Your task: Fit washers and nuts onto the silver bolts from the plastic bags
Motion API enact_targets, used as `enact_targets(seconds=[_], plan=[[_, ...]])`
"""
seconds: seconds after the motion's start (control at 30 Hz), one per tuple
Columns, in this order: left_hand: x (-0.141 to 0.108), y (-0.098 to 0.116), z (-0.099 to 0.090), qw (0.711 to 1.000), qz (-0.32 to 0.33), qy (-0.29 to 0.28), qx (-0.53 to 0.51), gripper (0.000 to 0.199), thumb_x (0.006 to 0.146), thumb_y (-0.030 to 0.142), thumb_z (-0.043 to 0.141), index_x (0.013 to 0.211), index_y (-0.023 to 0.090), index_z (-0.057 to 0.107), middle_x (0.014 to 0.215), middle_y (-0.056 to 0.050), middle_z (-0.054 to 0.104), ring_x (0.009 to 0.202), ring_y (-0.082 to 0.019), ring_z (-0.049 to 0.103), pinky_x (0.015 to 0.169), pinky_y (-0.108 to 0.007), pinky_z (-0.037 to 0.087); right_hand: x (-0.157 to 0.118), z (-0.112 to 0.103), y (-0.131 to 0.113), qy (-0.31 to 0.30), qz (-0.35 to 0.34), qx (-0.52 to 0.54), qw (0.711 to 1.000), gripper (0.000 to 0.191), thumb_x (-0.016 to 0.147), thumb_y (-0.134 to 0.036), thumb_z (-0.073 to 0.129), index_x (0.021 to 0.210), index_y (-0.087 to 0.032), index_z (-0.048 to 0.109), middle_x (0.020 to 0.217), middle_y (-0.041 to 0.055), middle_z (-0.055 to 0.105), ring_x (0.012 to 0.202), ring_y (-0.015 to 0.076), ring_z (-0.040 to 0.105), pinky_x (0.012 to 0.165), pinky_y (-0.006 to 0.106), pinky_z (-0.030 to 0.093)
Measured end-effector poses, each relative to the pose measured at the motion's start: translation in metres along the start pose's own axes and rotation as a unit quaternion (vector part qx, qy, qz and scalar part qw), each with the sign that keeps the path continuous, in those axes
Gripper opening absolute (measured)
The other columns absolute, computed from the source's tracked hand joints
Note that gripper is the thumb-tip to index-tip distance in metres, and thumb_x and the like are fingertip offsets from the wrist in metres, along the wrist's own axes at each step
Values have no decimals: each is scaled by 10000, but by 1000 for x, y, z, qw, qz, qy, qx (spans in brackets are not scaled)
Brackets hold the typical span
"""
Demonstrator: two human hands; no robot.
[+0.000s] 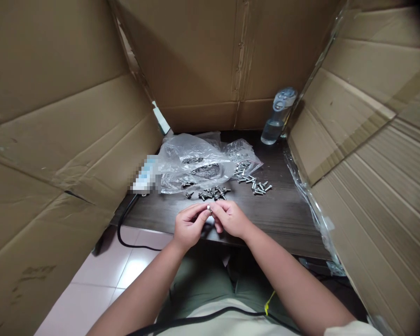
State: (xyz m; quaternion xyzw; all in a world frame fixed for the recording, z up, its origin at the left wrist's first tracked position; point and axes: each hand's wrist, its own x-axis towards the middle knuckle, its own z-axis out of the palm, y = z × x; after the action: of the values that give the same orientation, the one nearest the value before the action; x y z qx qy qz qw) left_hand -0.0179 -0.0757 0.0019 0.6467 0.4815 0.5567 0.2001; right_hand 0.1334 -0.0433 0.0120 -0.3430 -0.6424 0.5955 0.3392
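Note:
My left hand (190, 225) and my right hand (231, 218) meet above the table's front edge. Between their fingertips is a small screw (209, 208) with a bright silver end; the fingers hide most of it. Both hands are closed in a pinch on it. Just beyond them lies a loose cluster of dark screws (215, 193). Silver screws (261, 187) are scattered farther right, some near the mouth of a small clear plastic bag (243, 151). A larger clear bag (192, 154) with dark metal pieces inside lies at the back left of the dark wooden table (280, 210).
Cardboard walls (196, 56) enclose the table at the back and both sides. A transparent water bottle (278, 116) stands in the back right corner. On the left are a blurred-out packet (145, 173) and a black cable (121, 228) that hangs over the edge.

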Motion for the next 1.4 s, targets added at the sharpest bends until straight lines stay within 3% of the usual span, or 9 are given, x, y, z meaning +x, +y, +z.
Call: enact_targets(seconds=[0.13,0.27,0.53,0.73,0.93,1.07,1.23,1.4], plan=[[0,1,1,999,-35,5,-10,143,773,215,663,888,175,737,860,-65,739,764,-179,693,708,-268,564,-1,-1,3,46,-18,12,999,281,877,-428,505,773,-173,559,548,-27,566,462,105,546,490,218,437],[0,1,1,999,-36,-2,-16,153,775,212,662,904,177,736,862,-65,739,757,-176,694,701,-263,562,-4,-5,0,38,-50,101,993,242,792,-369,640,927,-173,597,756,14,624,621,140,633,603,272,521],[0,0,0,1000,8,2,6,149,785,195,650,905,196,739,864,-61,739,766,-173,691,708,-267,562,-3,1,0,27,-14,73,997,197,850,-369,553,877,-174,541,556,-23,578,511,127,583,527,243,471],[-3,-2,0,998,51,-3,26,182,805,176,622,952,201,726,861,-62,731,756,-169,682,698,-273,553,-8,1,-1,13,-60,-72,996,127,931,-319,401,920,-204,454,549,-54,536,491,111,538,538,224,429],[-6,-4,0,994,102,-30,28,264,794,107,612,1022,210,698,862,-61,718,745,-157,667,690,-268,540,-10,-2,-4,-9,-85,-116,990,208,964,-317,317,821,-208,422,488,-67,487,460,111,512,555,231,416],[-7,-4,1,991,128,-41,29,286,812,114,592,1068,208,678,838,-64,711,702,-143,650,651,-261,530,-9,-2,-1,-15,-50,-67,996,290,965,-365,310,750,-206,422,416,-84,421,384,100,478,479,208,390],[-9,-4,2,986,156,-49,25,346,812,85,588,1128,209,650,855,-76,703,719,-139,640,643,-254,521,-4,-1,4,-43,11,89,995,369,918,-481,365,680,-200,385,495,-91,364,294,65,412,307,172,265],[-10,-3,2,985,162,-49,29,386,810,62,579,1156,224,633,846,-69,693,705,-130,635,627,-242,523,-1,-1,5,-70,52,165,982,379,890,-501,409,670,-192,402,467,-112,300,264,45,330,280,165,252]])
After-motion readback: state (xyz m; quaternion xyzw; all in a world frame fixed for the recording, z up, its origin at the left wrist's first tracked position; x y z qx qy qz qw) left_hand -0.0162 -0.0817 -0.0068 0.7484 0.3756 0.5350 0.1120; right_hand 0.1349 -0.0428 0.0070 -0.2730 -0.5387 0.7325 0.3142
